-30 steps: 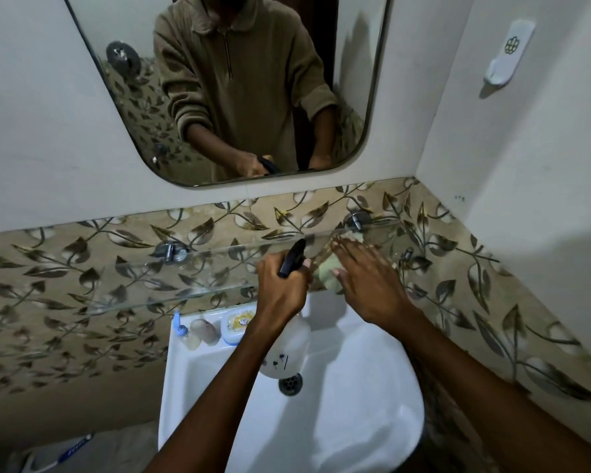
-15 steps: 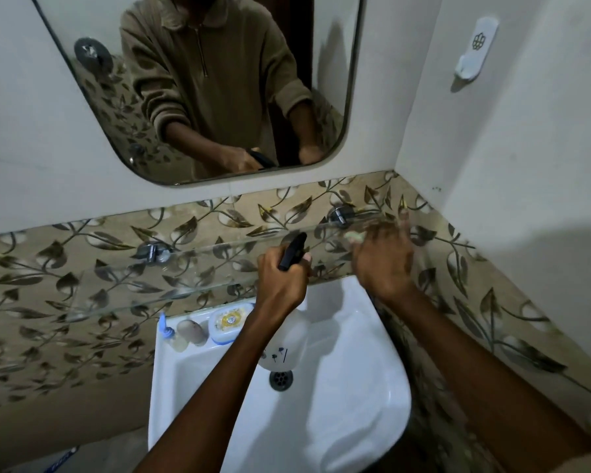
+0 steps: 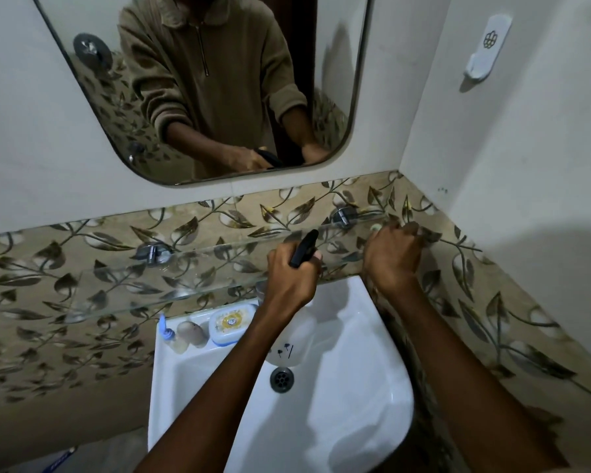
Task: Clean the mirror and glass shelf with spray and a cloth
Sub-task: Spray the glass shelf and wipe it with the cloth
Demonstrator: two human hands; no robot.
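A clear glass shelf runs along the leaf-patterned tile wall on two chrome brackets, under a rounded mirror. My left hand grips a spray bottle by its black trigger head, its pale body hanging below over the basin. My right hand is closed over a pale cloth at the shelf's right end, near the corner; only a small bit of cloth shows past the fingers.
A white washbasin sits below the shelf with a drain. On its back ledge lie a soap box, a stone-like lump and a small blue-capped bottle. A white hook hangs on the right wall.
My right hand has slid with the cloth from the shelf's middle to its right end by the corner. The left hand keeps the spray bottle in about the same place.
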